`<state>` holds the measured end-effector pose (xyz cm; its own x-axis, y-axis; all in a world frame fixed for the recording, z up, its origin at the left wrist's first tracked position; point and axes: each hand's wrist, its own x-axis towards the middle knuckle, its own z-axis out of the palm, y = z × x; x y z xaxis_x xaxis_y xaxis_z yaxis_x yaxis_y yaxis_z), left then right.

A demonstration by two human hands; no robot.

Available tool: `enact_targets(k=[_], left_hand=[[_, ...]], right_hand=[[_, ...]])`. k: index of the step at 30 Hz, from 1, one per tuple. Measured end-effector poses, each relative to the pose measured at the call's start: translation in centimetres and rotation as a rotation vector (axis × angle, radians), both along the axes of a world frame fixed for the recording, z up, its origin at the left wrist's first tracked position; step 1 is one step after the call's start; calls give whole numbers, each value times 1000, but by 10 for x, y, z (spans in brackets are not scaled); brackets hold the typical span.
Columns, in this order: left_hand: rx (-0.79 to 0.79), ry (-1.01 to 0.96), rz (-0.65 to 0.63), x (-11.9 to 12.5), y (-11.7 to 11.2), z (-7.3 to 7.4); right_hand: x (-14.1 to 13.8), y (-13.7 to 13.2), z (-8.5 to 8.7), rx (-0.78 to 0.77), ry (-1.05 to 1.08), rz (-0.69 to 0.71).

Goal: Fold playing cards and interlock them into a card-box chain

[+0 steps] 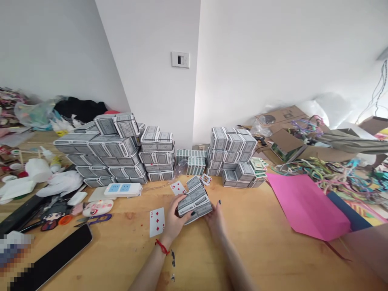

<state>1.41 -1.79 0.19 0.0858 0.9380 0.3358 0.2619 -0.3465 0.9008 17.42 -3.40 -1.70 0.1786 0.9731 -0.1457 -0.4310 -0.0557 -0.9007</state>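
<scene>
A block made of grey-backed playing cards [196, 201] is tilted above the wooden table, gripped by my left hand [173, 224] with the thumb across its front. My right hand [217, 222] is at the block's lower right side, thumb stretched up and apart; its fingertips are partly hidden behind the block. Left of my left hand lies a loose diamonds card [157, 222], face up. Behind the block are another red-pipped card [178, 188] and a face card [206, 179]. Similar card blocks are piled in a left stack [112, 151], a middle stack [157, 153] and a right stack [232, 147].
Green-patterned card blocks [196, 165] stand between the stacks. On the left are a power strip [123, 189], scissors [96, 219], a computer mouse-like object [98, 207] and a black phone-like slab [57, 258]. Pink paper [306, 206], colourful cords [336, 171] and an open cardboard box [287, 143] occupy the right.
</scene>
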Motion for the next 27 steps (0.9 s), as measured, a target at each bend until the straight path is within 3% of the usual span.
enact_targets(k=[4,11,16,27], left_hand=[[9,-31,-95,4,-5,3],[-33,-26,-191,9,-5,25],[-91,-53,-118,19,-5,37],[-139,-76,-64,23,-13,32]], right_hand=[[2,3,10,36,120,160],[6,-3,30,42,118,96],[-4,-7,48,44,195,97],[-31,-6,58,-16,132,-44]])
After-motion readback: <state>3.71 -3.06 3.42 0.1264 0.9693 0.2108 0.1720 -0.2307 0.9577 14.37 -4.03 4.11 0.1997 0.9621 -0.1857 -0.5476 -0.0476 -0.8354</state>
